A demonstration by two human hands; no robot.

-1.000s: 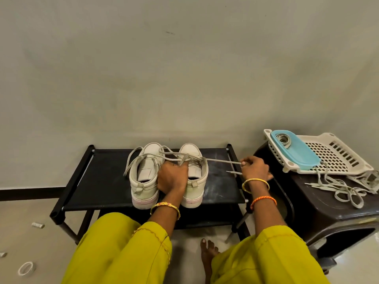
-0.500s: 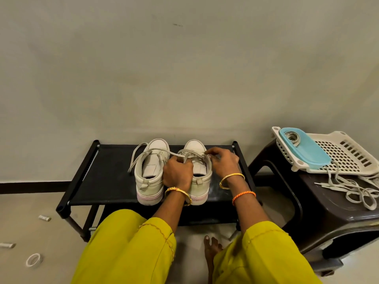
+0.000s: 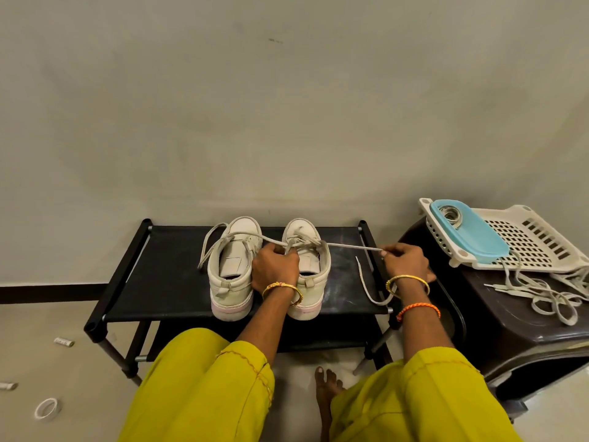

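At the middle of the rack [image 3: 165,282], left hand [image 3: 275,266] grips the right shoe [image 3: 306,231] at its eyelets; right hand [image 3: 406,261] pinches the lace [image 3: 353,247], taut toward the rack's right edge. Lace likely soft, light, limp: hold near its tip.

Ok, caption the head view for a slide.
Left hand grips a white sneaker on a black rack; right hand holds its lace taut.

Home interior: low black shoe rack [image 3: 165,282] against a plain wall [image 3: 287,122] at 12 o'clock; brown plastic stool [image 3: 510,330] with a white basket [image 3: 535,237] at 3 o'clock; tape roll [image 3: 47,408] on floor [image 3: 38,355] at 8 o'clock
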